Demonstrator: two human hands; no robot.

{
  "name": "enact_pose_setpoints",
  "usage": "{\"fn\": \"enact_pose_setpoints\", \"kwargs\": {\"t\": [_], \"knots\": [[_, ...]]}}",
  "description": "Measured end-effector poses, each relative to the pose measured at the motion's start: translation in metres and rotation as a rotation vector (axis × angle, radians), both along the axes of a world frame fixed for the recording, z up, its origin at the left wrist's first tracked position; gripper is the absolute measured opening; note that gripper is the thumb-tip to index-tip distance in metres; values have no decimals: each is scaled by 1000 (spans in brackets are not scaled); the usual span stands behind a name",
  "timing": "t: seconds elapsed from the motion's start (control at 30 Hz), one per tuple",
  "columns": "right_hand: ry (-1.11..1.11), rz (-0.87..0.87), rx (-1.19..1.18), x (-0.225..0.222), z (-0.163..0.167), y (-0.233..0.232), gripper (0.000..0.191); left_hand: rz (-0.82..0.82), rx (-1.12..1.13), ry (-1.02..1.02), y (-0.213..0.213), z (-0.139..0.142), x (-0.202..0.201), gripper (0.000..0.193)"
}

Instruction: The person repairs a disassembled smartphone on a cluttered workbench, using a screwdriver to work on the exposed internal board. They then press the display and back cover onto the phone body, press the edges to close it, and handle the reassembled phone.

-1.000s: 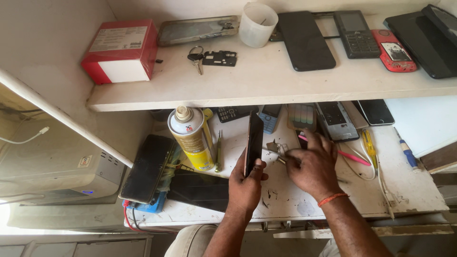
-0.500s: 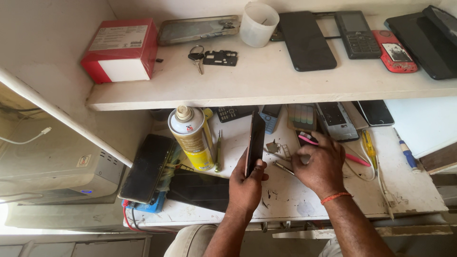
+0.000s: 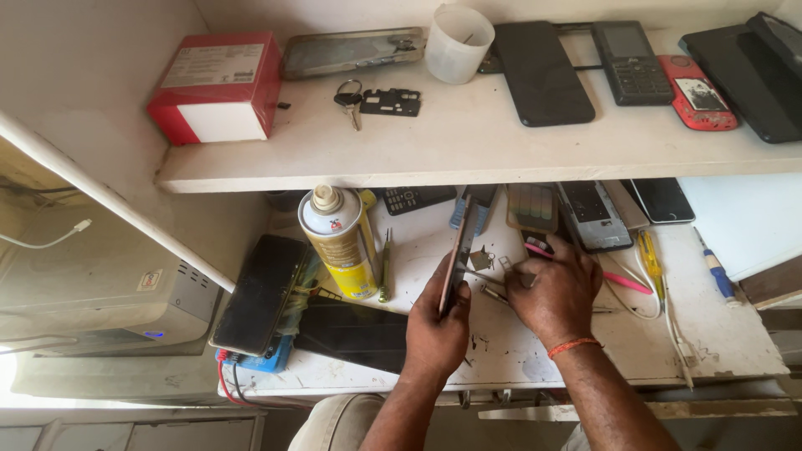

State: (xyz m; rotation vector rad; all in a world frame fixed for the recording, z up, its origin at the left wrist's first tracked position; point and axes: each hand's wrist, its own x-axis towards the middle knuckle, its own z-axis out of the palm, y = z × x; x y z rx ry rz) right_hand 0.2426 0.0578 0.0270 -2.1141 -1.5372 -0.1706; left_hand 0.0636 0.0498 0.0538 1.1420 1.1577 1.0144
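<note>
Smartphone (image 3: 459, 255) held on edge above the white workbench (image 3: 585, 359), left hand (image 3: 436, 327) clasping its lower end, right hand (image 3: 555, 292) pinching tweezers (image 3: 493, 280) just beside it — spray can (image 3: 340, 242) upright nearby, white cup (image 3: 459, 43) on the shelf (image 3: 468, 142), contents unclear.

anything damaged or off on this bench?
Yes. The red phone on the upper shelf has a cracked, broken-looking screen. The left hand holds a phone on edge while the right hand probes it with tweezers; small loose metal parts lie around them.
</note>
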Motion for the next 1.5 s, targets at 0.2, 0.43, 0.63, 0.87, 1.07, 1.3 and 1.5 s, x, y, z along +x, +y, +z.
{"fn": "enact_pose_setpoints", "kwargs": {"t": [0.2,0.43,0.63,0.87,1.07,1.3,1.5], "knots": [[29,-26,-50,-1,-3,1,9,-10,78,-15,0,-1,0,53],[107,-13,-2,7,-12,4,9,-9,55,13,-1,0,2,53],[285,208,363,20,-9,5,5,-10,65,34,3,-13,0,48],[1548,303,539,22,10,2,11,-10,-29,-154,8,-32,2,32],[1551,257,406,23,5,1,10,31,-7,25,8,-14,-3,23],[1552,216,369,34,-13,3,13,122,-98,-210,5,6,-5,35],[1688,594,73,23,0,-9,9,340,-435,-510,15,8,-14,37]]}}
